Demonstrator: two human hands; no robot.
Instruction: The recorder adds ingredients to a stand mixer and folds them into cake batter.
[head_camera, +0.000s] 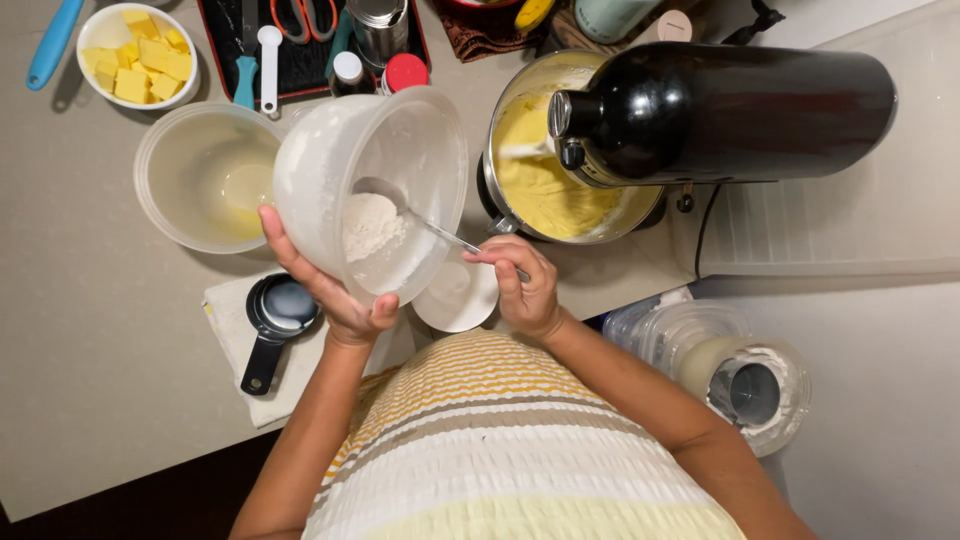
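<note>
Left hand (335, 290) is gripping a frosted plastic bowl (370, 190), tilted w/ white flour (372, 225) heaped inside, just left of the mixer bowl (545, 150). Right hand (522, 285) is pinching a metal spoon (420, 220), tip digging into flour.

One head-worn camera looks steeply down, close over the counter (90, 380), facing the stand mixer (720, 110) beyond.
</note>
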